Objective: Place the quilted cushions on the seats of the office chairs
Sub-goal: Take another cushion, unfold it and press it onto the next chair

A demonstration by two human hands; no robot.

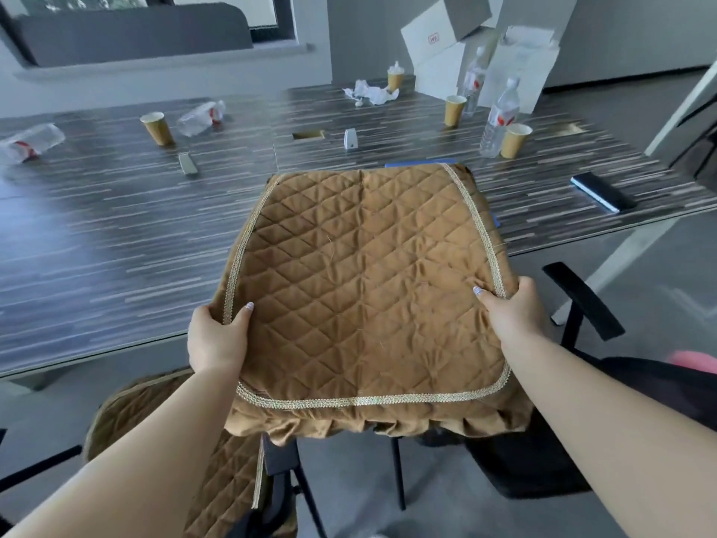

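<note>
A brown quilted cushion point(364, 273) with gold braid trim is held flat in front of me, its far end over the table edge. My left hand point(217, 339) grips its left edge and my right hand point(512, 312) grips its right edge, thumbs on top. A second brown quilted cushion point(155, 405) lies on the seat of an office chair at the lower left, partly hidden by my left arm. A black office chair point(582, 300) with an armrest stands at the right, its seat mostly hidden under the held cushion and my right arm.
A long striped table point(116, 234) carries paper cups point(157, 128), water bottles point(500, 118), crumpled tissue point(372, 93), a remote point(188, 163) and a dark phone point(601, 192). White cardboard boxes point(446, 44) stand at its far end. A pink object point(694, 361) shows at the right edge.
</note>
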